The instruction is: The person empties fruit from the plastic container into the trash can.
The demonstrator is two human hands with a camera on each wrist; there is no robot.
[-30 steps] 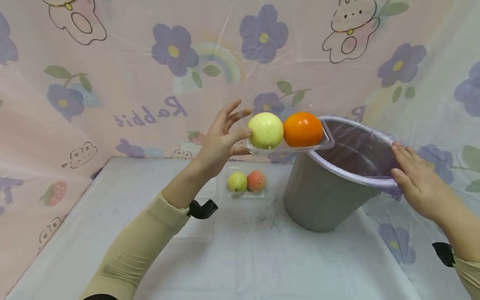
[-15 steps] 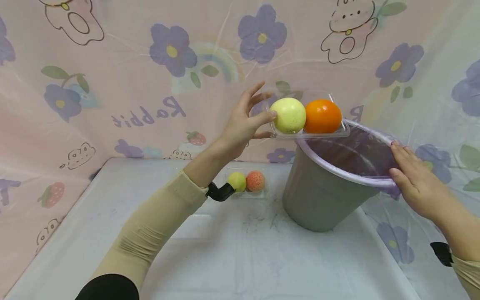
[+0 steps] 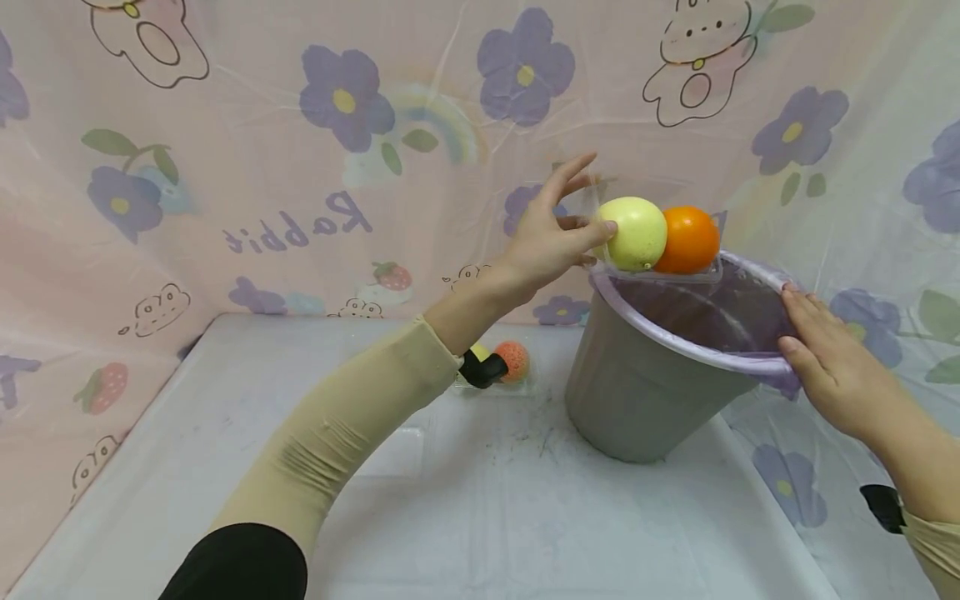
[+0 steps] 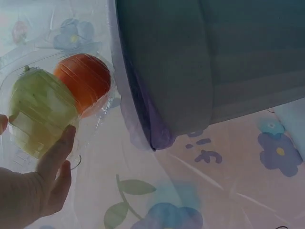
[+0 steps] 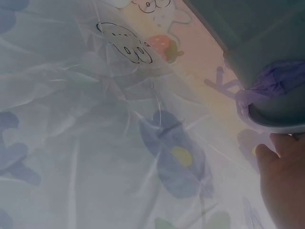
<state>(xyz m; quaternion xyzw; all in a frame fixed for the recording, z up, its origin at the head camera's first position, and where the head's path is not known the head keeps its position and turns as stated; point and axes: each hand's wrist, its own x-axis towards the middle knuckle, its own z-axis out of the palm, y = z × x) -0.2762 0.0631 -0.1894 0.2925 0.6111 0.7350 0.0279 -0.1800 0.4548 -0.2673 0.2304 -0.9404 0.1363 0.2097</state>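
In the head view my left hand (image 3: 551, 242) pinches the left end of a clear plastic tray (image 3: 703, 277) above the bin's left rim. The tray carries a pale yellow-green fruit (image 3: 637, 235) and an orange (image 3: 690, 240), side by side. My thumb lies against the yellow-green fruit, as the left wrist view also shows near the fingers (image 4: 61, 148). Below stands a grey bin (image 3: 645, 392), its mouth lined with a purple bag (image 3: 675, 346). My right hand (image 3: 840, 371) rests on the bin's right rim, fingers extended.
Another clear tray with a coral-coloured rough ball (image 3: 514, 360) and a yellow-green fruit (image 3: 478, 352) sits on the white-covered table, partly hidden by my left wrist strap (image 3: 483, 369). An unfilled clear tray (image 3: 397, 452) lies nearer. A patterned curtain (image 3: 285, 167) stands behind.
My left hand has carried the tray of fruit rightward, from left of the bin to above its mouth. My right hand has stayed on the rim.
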